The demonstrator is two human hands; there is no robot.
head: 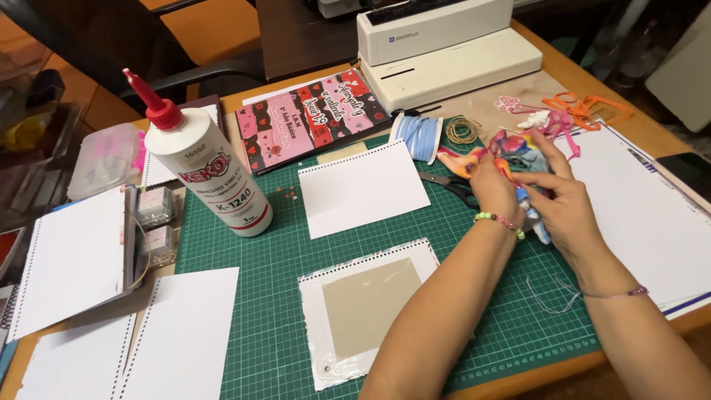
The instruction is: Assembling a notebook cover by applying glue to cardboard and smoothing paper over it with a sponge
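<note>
Two hands meet above the right part of the green cutting mat (244,326). Nearest on the mat lies a grey card square (368,305) on punched white paper. Beyond it, the left hand (492,189) and right hand (559,204) both pinch a bundle of colourful ribbons (511,152), fingers closed on the strands. Judging by this, separating one strand slowly would avoid tangles. Further left stands the glue bottle (204,167); beyond the mat sits the binding machine (444,44).
</note>
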